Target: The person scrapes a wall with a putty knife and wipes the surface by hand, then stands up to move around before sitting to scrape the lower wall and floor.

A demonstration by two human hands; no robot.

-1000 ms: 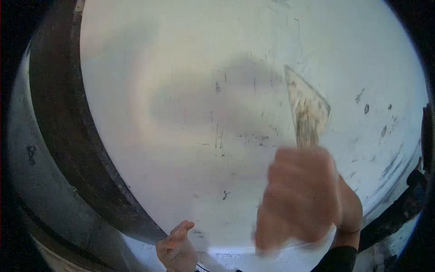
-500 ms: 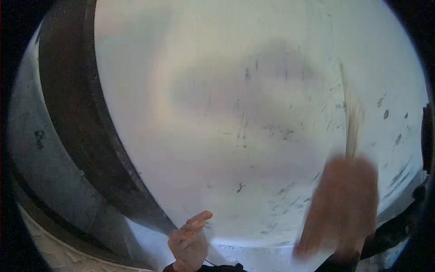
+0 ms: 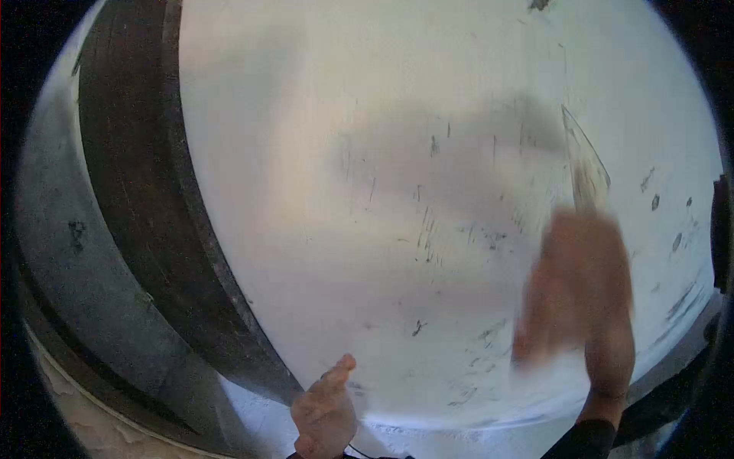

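My right hand [image 3: 577, 283], blurred by motion, is closed around the lower end of a putty knife [image 3: 589, 168]. Its pale blade widens away from my fist and has a slanting, thin front edge. The blade lies right at a broad white surface [image 3: 306, 252] marked with dark streaks and smudges. Low in the view, my left hand [image 3: 325, 417] is at the bottom edge of that surface, with fingers stretched upward and nothing visible in them.
A dark brown strip [image 3: 138, 153] borders the white surface on the left, with a grey surface [image 3: 53, 168] beyond it. Rough tan ground [image 3: 65, 409] shows at the lower left. A dark object [image 3: 720, 229] stands at the right edge.
My right hand has moved upward and slightly left with the putty knife, baring more of my forearm. The view has shifted a little; my left hand stays low in nearly the same place.
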